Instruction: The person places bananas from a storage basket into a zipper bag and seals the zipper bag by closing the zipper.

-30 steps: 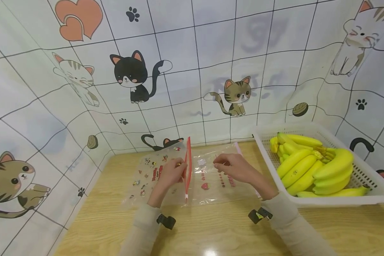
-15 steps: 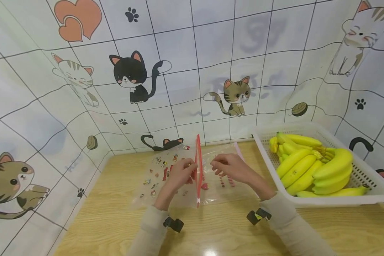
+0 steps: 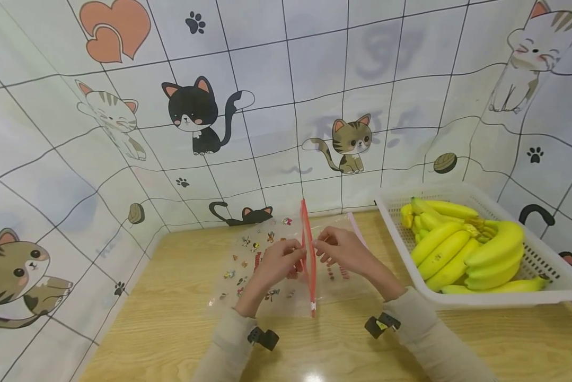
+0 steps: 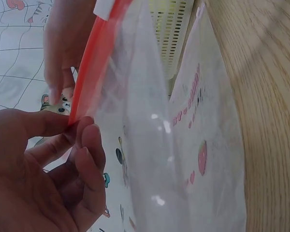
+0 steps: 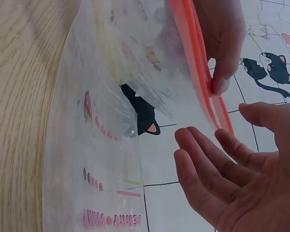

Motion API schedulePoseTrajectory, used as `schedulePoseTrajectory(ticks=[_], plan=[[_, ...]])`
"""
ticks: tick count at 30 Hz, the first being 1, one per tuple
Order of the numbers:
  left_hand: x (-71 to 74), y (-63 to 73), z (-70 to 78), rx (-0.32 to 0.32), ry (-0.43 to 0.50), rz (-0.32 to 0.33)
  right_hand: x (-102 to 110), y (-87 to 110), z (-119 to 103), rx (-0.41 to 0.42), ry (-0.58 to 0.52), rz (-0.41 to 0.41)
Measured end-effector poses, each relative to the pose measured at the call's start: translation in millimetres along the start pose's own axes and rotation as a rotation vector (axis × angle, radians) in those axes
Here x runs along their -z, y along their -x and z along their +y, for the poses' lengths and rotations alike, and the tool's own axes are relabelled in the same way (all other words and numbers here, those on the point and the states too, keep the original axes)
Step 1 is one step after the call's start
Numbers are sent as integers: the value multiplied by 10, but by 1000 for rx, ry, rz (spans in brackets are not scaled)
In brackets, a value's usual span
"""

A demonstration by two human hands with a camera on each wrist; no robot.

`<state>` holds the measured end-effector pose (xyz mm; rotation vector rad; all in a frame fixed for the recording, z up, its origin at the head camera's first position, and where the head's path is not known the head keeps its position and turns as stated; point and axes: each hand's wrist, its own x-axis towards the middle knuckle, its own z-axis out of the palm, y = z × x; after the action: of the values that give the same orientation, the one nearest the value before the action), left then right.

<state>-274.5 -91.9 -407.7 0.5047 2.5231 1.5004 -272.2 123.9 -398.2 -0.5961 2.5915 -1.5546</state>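
Note:
A clear zip bag (image 3: 233,294) with small cartoon prints stands tilted above the table, its red zip edge (image 3: 312,270) raised. My left hand (image 3: 277,263) pinches that edge between thumb and fingers, clearly so in the left wrist view. On the other side, my right hand (image 3: 345,250) hovers close to the red edge. In the right wrist view its thumb and fingers (image 5: 208,174) are spread apart, and whether the index fingertip touches the zip is hard to tell. Beneath lies a second clear zip bag (image 4: 210,140) with pink strawberry prints, partly covered.
To the right stands a white perforated plastic basket (image 3: 394,241) holding several bunches of bananas (image 3: 440,246). A wall covering (image 3: 276,116) with cartoon cats surrounds the wooden table (image 3: 161,323) at the back and sides.
My left hand has carried the red-edged zip bag rightward over the strawberry bag. My right hand has shifted slightly left, and the red edge is now beside its fingers.

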Motion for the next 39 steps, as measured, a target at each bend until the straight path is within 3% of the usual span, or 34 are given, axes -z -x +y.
schedulePoseTrajectory(ticks=[8,17,24,34,39], plan=[[19,2,73,-68,-39,-90,-6,-20,50,-5,16,-15],[-24,46,66,-68,-28,-88,-68,-43,97,-24,76,-29],[-43,69,164,-37,-132,-6,-70,-49,133,-49,91,-18],[-165,131,262,89,-471,190,-106,-15,39,-19,135,-18],[-241,151,291,72,-551,170,-140,-22,-11,-7,140,-3]])
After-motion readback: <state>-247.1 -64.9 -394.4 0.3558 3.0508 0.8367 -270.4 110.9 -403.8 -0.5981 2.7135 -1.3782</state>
